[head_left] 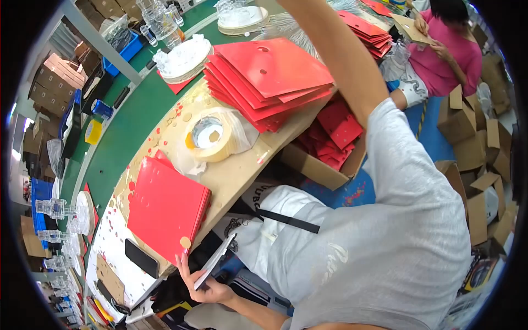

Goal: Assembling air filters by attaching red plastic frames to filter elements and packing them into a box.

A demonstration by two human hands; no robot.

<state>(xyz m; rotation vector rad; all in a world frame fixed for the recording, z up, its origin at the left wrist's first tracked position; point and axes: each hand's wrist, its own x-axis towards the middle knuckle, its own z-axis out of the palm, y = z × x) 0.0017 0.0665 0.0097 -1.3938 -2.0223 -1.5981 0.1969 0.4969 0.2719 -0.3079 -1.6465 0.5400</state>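
Sleeve (404, 146) flanks carton (311, 166) of red pieces (337, 124); left hand (206, 290) grips pale slab (212, 267), right unseen.

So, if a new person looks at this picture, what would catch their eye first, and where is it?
Probably the bright red comes first: a tall, uneven pile of red sheets at the upper middle, and a neater red stack lower left of it on the tan worktop. Between them sits a cream tape roll. Near the bottom, the left hand holds a thin pale piece beside the neater stack's lower corner.
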